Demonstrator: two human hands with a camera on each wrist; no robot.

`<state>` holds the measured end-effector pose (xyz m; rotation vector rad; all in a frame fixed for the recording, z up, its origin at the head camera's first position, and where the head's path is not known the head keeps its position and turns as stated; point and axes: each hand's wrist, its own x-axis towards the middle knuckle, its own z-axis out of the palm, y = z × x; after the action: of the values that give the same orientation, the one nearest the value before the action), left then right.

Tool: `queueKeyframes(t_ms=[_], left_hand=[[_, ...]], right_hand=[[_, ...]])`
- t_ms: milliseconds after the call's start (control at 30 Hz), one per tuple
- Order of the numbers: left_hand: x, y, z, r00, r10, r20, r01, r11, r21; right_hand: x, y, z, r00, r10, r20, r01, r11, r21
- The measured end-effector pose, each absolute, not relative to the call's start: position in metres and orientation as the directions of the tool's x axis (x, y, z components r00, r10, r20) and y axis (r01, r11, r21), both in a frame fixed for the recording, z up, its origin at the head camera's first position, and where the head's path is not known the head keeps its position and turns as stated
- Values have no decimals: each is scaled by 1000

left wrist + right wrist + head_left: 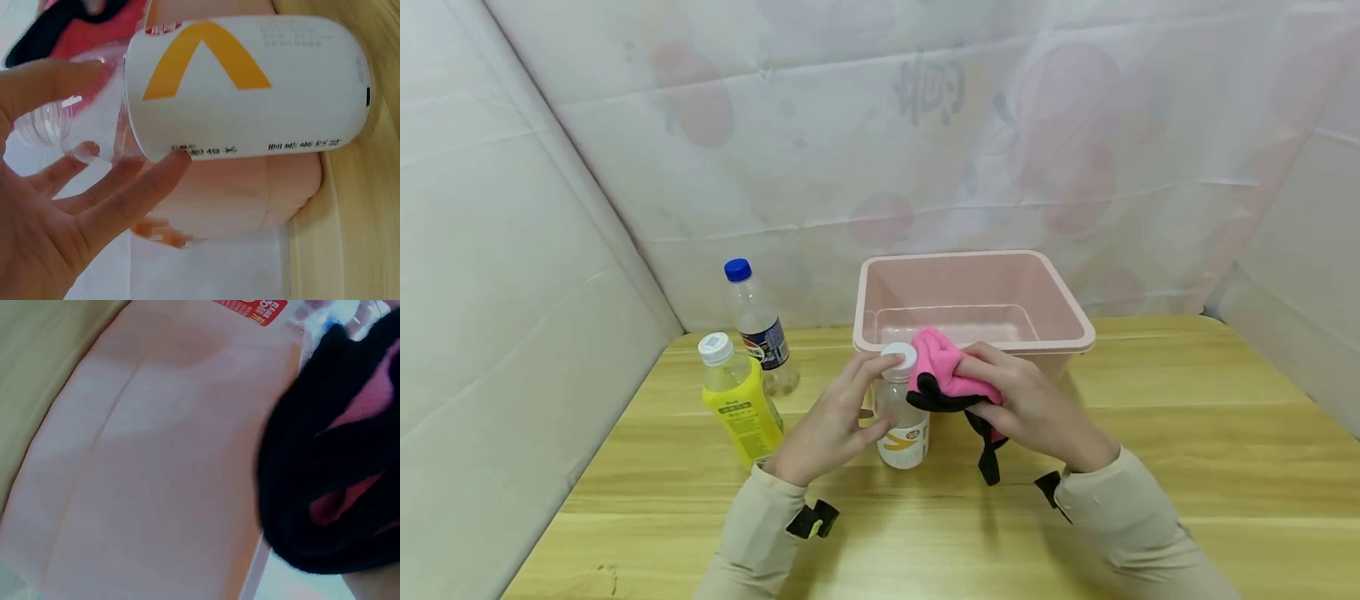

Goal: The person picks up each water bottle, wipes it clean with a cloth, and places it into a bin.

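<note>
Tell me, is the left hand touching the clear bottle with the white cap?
Touching. The left wrist view shows the left hand with its fingertips pressed on the clear bottle, at the label's edge; the head view agrees.

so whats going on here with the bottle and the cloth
A person stands a small clear plastic bottle with a white cap and white-and-orange label on the wooden table. The left hand grips its side, while the right hand presses a bunched pink cloth with black trim against its neck. A pink plastic tub sits just behind. A yellow-labelled bottle and a blue-capped clear bottle stand untouched to the left.
</note>
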<state>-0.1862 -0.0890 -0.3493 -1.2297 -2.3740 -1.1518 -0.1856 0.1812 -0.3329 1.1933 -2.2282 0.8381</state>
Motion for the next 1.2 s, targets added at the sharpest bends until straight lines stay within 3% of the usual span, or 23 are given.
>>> queueKeyframes(t_ms=[233, 467, 600, 767, 967, 1200], left_hand=[[-185, -87, -350, -627, 581, 519, 763, 324, 559], [-184, -87, -350, -618, 581, 529, 773, 328, 542], [-184, -87, -351, -611, 585, 533, 779, 328, 533], [-184, -87, -351, -614, 589, 525, 776, 328, 539], [-185, -89, -351, -609, 591, 529, 785, 350, 512], [-186, -89, -350, -594, 606, 528, 794, 340, 504]], right_hand=[[-184, 184, -331, -533, -618, 578, -836, 488, -249], [-186, 187, -333, -567, -656, 499, -823, 476, -310], [-187, 187, -337, -620, -689, 375, -784, 526, -331], [-185, 179, -347, -683, -705, 193, -728, 633, -265], [-181, 162, -364, -683, -729, 50, -725, 668, -166], [-175, 165, -361, -792, -602, -101, -573, 791, -214]])
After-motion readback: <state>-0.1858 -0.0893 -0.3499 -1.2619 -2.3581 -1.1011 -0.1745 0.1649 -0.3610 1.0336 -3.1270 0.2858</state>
